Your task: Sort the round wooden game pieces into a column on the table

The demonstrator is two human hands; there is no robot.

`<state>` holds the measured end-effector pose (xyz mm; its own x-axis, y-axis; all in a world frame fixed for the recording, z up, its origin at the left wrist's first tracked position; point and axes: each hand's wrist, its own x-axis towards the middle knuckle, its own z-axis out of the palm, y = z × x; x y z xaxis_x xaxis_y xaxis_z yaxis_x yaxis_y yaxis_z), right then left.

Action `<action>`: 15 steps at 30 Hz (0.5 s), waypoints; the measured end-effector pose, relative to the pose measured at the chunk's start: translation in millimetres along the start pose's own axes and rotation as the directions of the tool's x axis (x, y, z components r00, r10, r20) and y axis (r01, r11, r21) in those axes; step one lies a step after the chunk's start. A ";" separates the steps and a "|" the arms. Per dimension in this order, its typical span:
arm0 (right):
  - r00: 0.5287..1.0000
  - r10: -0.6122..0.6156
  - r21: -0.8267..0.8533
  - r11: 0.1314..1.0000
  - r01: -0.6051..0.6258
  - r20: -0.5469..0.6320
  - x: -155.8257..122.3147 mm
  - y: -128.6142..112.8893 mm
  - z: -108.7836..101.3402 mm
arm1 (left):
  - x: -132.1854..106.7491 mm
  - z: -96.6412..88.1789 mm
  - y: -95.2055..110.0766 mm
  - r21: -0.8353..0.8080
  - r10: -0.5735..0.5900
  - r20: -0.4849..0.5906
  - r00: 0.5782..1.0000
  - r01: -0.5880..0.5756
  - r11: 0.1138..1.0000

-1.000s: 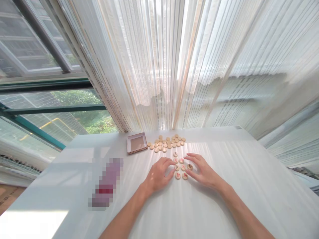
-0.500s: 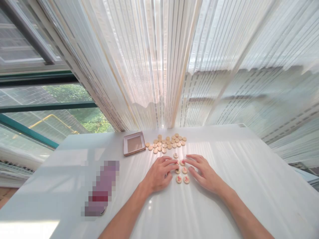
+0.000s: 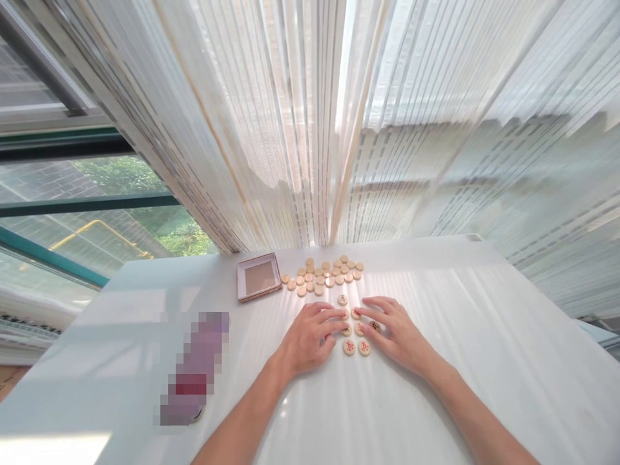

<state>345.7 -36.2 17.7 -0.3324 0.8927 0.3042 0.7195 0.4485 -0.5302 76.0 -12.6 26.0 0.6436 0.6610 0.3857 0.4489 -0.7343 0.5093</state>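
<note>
Xiangqi pieces lie in a small cluster between my hands, round and pale with red or black characters. My left hand point(image 3: 309, 339) comes from the left with fingers stretched out, its fingertips on the left-hand pieces and partly covering them. My right hand point(image 3: 400, 330) reaches in from the other side, fingers apart, fingertips at the right-hand pieces. A black-marked piece point(image 3: 375, 326) shows between its fingers. Two red-marked pieces, the left one point(image 3: 349, 347) and the right one point(image 3: 364, 349), sit side by side nearest me. Another piece point(image 3: 342, 299) lies at the far end.
Behind the cluster, several blank-side-up pieces point(image 3: 320, 280) are scattered beside an open shallow box point(image 3: 237, 284). A blurred purple object point(image 3: 198, 365) lies at left on the white table point(image 3: 310, 420). Striped curtains point(image 3: 290, 129) hang along the table's back edge.
My right hand has shifted slightly left over the pieces, and the black-marked piece between its fingers shows more clearly. The left hand has hardly moved. The camera view has shifted a little.
</note>
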 end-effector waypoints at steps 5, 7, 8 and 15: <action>1.000 0.000 0.013 1.000 0.000 -0.020 -0.3 -1.8 -2.1 | 1.7 0.0 -0.1 0.063 -0.056 -0.015 0.998 0.057 0.996; 1.000 -0.008 0.011 1.000 0.008 -0.015 -0.3 -2.7 -2.7 | 3.3 1.0 0.4 0.115 -0.078 0.019 0.997 0.076 0.990; 1.000 -0.011 0.009 1.000 0.012 -0.010 -0.3 -3.0 -2.8 | 4.1 1.7 0.6 0.139 -0.087 0.042 0.995 0.081 0.987; 0.999 -0.030 -0.015 0.999 0.030 -0.011 0.5 -1.2 -0.9 | 6.6 3.5 1.5 0.207 -0.140 0.100 0.985 0.117 0.971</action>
<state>345.2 -36.3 19.2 -0.3474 0.8783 0.3285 0.7184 0.4745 -0.5087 83.1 -9.9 26.6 0.6332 0.7386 0.2313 0.6398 -0.6677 0.3805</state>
